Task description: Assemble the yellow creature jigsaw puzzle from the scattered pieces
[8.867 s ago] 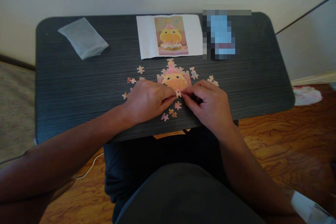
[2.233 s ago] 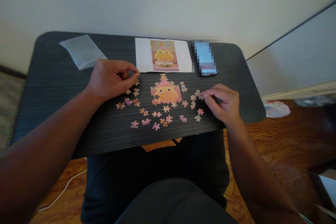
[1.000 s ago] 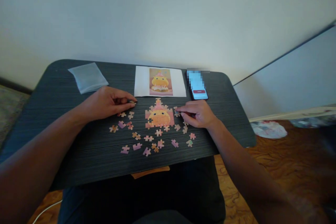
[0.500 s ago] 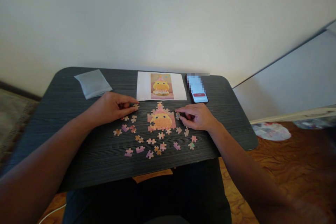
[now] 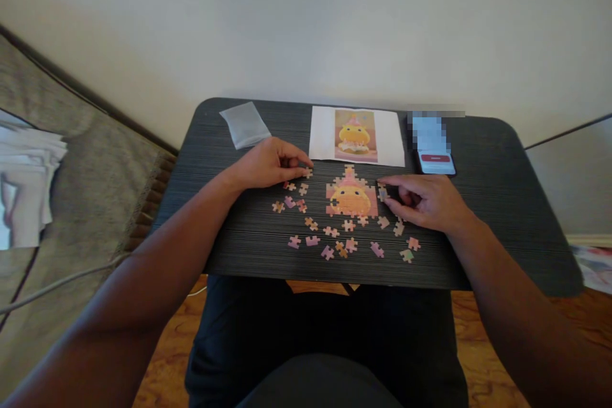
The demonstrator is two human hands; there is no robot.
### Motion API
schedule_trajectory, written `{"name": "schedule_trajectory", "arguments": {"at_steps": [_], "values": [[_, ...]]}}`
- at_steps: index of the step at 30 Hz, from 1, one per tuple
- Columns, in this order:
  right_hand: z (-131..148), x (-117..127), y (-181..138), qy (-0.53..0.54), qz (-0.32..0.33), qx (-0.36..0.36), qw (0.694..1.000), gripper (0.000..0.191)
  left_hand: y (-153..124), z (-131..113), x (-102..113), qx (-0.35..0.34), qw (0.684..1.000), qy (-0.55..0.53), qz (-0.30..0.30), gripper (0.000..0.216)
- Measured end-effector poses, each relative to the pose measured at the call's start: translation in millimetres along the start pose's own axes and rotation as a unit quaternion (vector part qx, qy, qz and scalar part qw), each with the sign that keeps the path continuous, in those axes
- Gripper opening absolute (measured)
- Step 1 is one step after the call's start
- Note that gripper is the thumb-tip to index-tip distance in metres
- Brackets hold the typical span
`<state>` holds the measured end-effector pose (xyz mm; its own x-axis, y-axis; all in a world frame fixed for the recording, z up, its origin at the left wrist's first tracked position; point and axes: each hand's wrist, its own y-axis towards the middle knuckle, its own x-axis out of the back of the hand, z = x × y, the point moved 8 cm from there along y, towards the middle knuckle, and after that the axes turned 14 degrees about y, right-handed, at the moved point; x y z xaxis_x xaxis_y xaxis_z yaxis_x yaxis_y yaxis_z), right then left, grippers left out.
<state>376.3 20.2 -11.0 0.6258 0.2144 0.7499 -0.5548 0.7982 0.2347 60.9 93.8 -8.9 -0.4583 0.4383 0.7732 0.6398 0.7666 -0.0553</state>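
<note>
A partly joined jigsaw puzzle (image 5: 351, 196) of a yellow character in a pink hat lies on the dark table (image 5: 258, 223). At its upper left, my left hand (image 5: 272, 164) pinches a puzzle piece (image 5: 309, 173) between thumb and fingers, near the lower edge of the picture sheet. To the puzzle's right, my right hand (image 5: 425, 201) has a bluish-grey puzzle piece (image 5: 382, 194) between thumb and forefinger, low over or on the tabletop. Several loose puzzle pieces (image 5: 331, 232) are scattered left, right and in front of the joined part.
A white sheet with the printed reference picture (image 5: 356, 135) lies behind the puzzle. Right of it is a phone (image 5: 436, 162) with its screen lit. A clear plastic bag (image 5: 245, 125) rests at the back left, and a wall rises behind the table.
The view has swung left, so the table appears farther right and papers show at the left. Both hands keep nearly the same places beside the puzzle, each still with its piece.
</note>
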Motion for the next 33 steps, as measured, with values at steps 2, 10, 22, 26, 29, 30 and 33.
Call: {"name": "schedule_trajectory", "arguments": {"at_steps": [2, 10, 22, 26, 29, 30, 33], "values": [[-0.6, 0.2, -0.1, -0.003, -0.003, -0.002, 1.0, 0.037, -1.9, -0.8, 1.6, -0.006, 0.999, -0.027, 0.028, 0.031], [-5.5, -0.4, -0.9, 0.007, 0.005, -0.017, 1.0, 0.037, -11.2, -13.3, 11.5, -0.069, 0.992, 0.024, 0.106, 0.025], [-1.6, 1.2, 0.9, 0.01, -0.001, -0.021, 1.0, 0.035, -10.7, -8.4, 14.2, -0.065, 0.993, 0.038, 0.091, 0.024], [-1.0, 0.8, 1.5, -0.004, 0.015, -0.037, 0.999, 0.034, -10.8, -8.5, 13.4, -0.071, 0.992, 0.05, 0.088, 0.026], [-1.7, 1.2, 1.5, -0.006, 0.017, -0.043, 0.999, 0.033, -10.9, -9.0, 13.1, -0.07, 0.992, 0.056, 0.085, 0.026], [-2.4, 1.1, 1.3, -0.006, 0.018, -0.045, 0.999, 0.033, -11.0, -9.8, 12.7, -0.074, 0.992, 0.057, 0.087, 0.026], [-4.4, 0.6, 0.7, -0.006, 0.02, -0.048, 0.999, 0.032, -11.4, -13.4, 11.7, -0.09, 0.99, 0.058, 0.092, 0.024]]}}
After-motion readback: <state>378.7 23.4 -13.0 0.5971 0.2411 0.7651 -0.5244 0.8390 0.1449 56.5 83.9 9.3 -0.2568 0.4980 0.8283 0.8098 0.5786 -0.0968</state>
